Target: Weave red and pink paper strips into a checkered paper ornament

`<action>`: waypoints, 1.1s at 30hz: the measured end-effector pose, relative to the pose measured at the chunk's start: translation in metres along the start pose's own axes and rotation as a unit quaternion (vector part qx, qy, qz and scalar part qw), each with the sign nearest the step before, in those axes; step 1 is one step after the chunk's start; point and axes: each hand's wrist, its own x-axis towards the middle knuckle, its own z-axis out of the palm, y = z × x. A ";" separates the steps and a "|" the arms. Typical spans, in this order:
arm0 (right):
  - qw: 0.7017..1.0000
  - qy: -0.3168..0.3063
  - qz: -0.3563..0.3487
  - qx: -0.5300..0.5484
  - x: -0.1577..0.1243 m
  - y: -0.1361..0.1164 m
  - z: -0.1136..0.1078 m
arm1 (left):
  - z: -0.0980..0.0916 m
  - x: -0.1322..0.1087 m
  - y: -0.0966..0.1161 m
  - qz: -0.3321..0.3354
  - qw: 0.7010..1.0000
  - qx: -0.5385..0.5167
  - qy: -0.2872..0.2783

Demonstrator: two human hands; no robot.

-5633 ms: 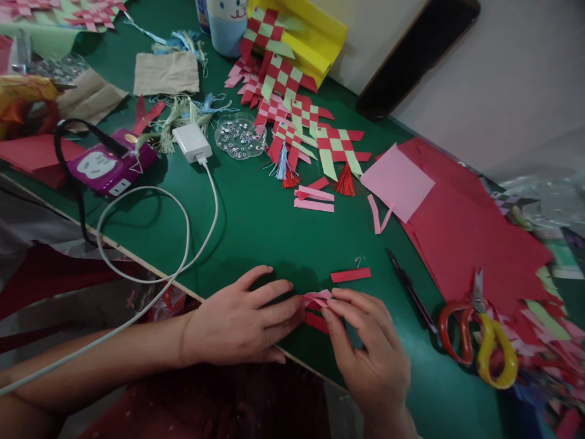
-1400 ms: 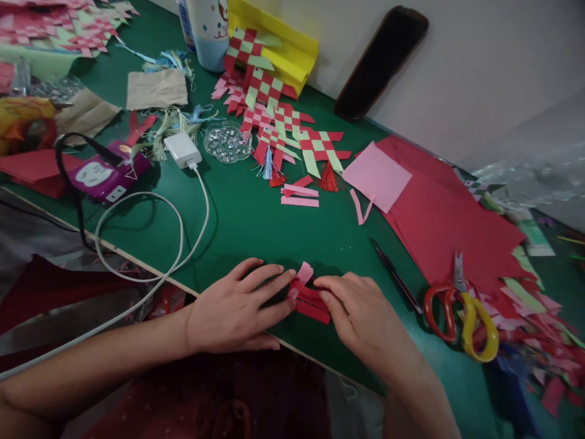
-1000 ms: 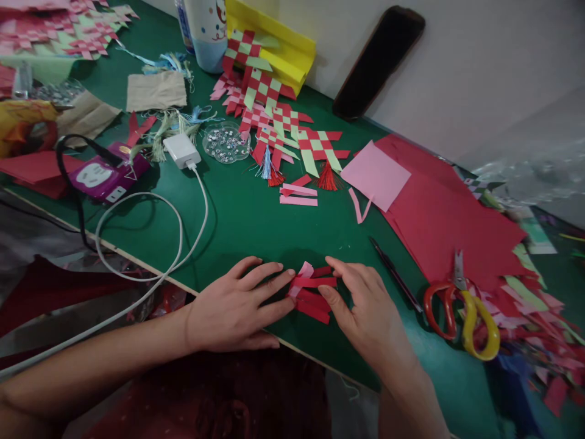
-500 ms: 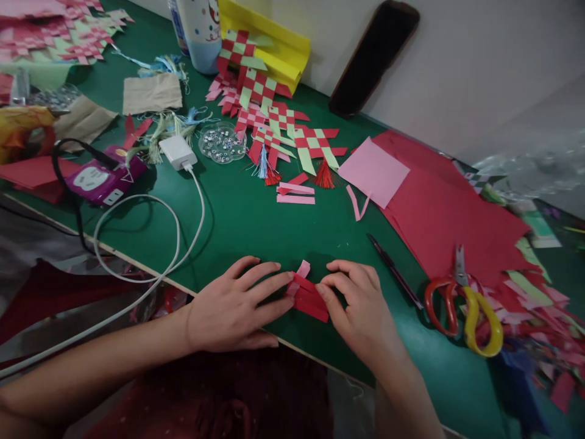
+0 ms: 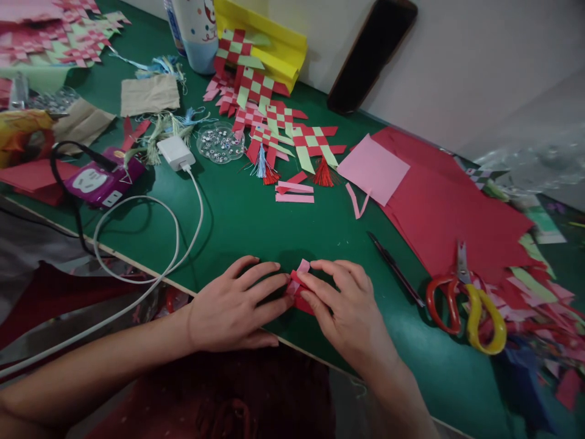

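Two hands meet over a small bundle of red and pink paper strips (image 5: pixel 302 269) at the near edge of the green table (image 5: pixel 256 222). The left hand (image 5: pixel 233 305) lies flat with its fingers spread, the fingertips pressing the bundle's left end down. The right hand (image 5: pixel 351 311) closes over the other end, thumb below and fingers on top, seemingly pinching the strips together. Only a pink tip and a sliver of red show between the fingers, so by my reading the weave is barely begun: a few strips crossed, no checker pattern to be seen. Farther up the table lie loose pink strips (image 5: pixel 295 192), and behind them a heap of finished woven pieces (image 5: pixel 315 141) in red and pale green, one with a red tassel (image 5: pixel 323 177). To the right, apart from the hands, sit a pen (image 5: pixel 395 269), scissors (image 5: pixel 475 308), a pink sheet (image 5: pixel 372 167) and uncut red sheets (image 5: pixel 448 213).
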 end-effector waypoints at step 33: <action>0.998 0.056 0.012 0.004 -0.015 0.009 0.003 | -0.001 0.000 -0.001 0.016 1.000 0.008 -0.009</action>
